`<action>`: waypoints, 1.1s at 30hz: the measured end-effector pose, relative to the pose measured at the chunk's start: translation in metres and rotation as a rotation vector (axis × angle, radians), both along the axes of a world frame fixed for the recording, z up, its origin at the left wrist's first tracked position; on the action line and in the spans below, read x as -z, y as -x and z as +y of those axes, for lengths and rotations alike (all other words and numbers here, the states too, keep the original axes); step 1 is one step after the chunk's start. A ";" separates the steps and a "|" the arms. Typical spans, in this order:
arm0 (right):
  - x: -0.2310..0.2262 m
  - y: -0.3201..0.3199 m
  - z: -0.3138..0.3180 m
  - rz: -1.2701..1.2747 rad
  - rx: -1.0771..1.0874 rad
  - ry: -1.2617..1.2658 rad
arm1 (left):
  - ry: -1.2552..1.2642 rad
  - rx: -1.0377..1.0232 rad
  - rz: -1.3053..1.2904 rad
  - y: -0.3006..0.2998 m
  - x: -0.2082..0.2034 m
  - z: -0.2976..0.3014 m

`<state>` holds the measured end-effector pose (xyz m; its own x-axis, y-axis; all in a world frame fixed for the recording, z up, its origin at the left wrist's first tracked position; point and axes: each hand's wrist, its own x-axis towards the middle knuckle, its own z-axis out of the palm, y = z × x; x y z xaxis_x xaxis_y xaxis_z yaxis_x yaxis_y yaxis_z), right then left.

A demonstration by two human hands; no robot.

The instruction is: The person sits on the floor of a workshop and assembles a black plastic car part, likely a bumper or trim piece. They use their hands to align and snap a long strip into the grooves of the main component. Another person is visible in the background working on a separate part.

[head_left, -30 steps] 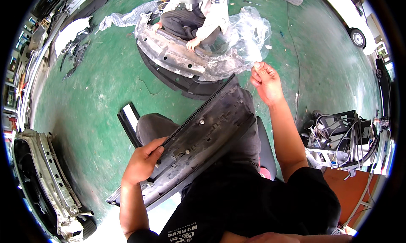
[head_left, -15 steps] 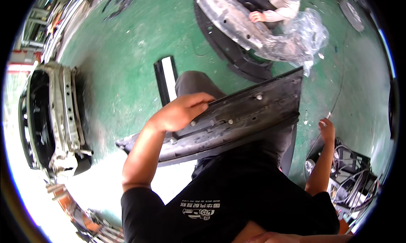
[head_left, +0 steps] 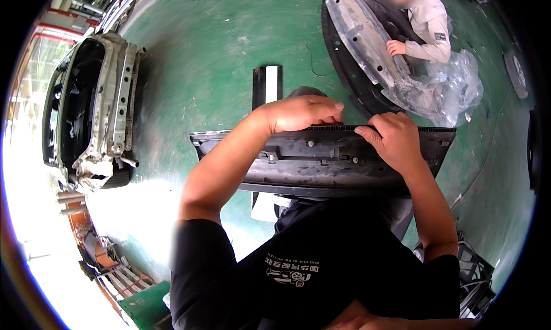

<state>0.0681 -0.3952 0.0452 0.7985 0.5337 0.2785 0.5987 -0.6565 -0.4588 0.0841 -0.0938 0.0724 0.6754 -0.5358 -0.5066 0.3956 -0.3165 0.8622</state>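
Observation:
A long black plastic car trim panel [head_left: 396, 178] lies across my lap, its ribbed inner face toward me, with pale clips and small brackets along it. My left hand [head_left: 304, 113] is closed at the panel's far edge, left of its middle, the fingertips partly hidden behind that edge. To the right of it, my right hand [head_left: 396, 139] grips the same edge, thumb on the near face and fingers over the far side. Beyond the panel, a black-and-white strip-shaped piece [head_left: 267, 86] lies on the floor.
Far right, a crouching person [head_left: 427, 28] rests hands on a long scuffed grey car part [head_left: 376, 51] beside clear plastic sheeting [head_left: 462, 86]. A cut car body section [head_left: 94, 106] stands at left on the green floor [head_left: 195, 60]. Cables [head_left: 476, 272] lie at lower right.
My right hand has come from the lower right onto the panel's far edge. The panel has swung from slanted to nearly level. The whole view has shifted too.

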 end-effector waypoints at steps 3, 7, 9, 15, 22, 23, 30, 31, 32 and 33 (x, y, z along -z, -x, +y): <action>0.015 -0.007 -0.003 -0.111 0.025 -0.071 | -0.340 -0.001 -0.356 0.016 -0.020 0.048; 0.016 0.000 -0.014 -0.022 0.130 -0.150 | -0.610 -0.235 -0.447 0.087 -0.026 0.124; 0.017 -0.007 -0.032 -0.021 0.133 -0.150 | -0.797 -0.209 -0.781 0.107 -0.013 0.144; 0.008 -0.022 -0.122 0.217 0.213 -0.167 | -0.671 -0.271 -0.772 0.091 0.011 0.111; 0.043 0.008 -0.218 0.447 0.359 -0.124 | -0.755 -0.320 -1.091 0.062 0.039 0.040; 0.048 0.016 -0.225 0.446 0.398 -0.127 | -0.809 -0.325 -1.169 0.057 0.035 0.035; 0.044 0.024 -0.215 0.441 0.384 -0.095 | -0.445 -0.607 -0.827 0.070 0.032 0.032; 0.037 0.019 -0.200 0.432 0.339 -0.100 | -0.352 -0.696 -0.755 0.074 0.037 0.033; 0.030 0.015 -0.181 0.424 0.294 -0.107 | -0.346 -0.671 -0.824 0.078 0.045 0.038; 0.021 0.011 -0.157 0.443 0.261 -0.135 | -0.363 -0.639 -0.845 0.080 0.046 0.038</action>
<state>0.0573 -0.5521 0.0239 0.9567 0.2841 -0.0637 0.1526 -0.6757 -0.7212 0.0039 -0.0562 0.0265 0.9748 0.1188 0.1888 -0.0933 -0.5517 0.8288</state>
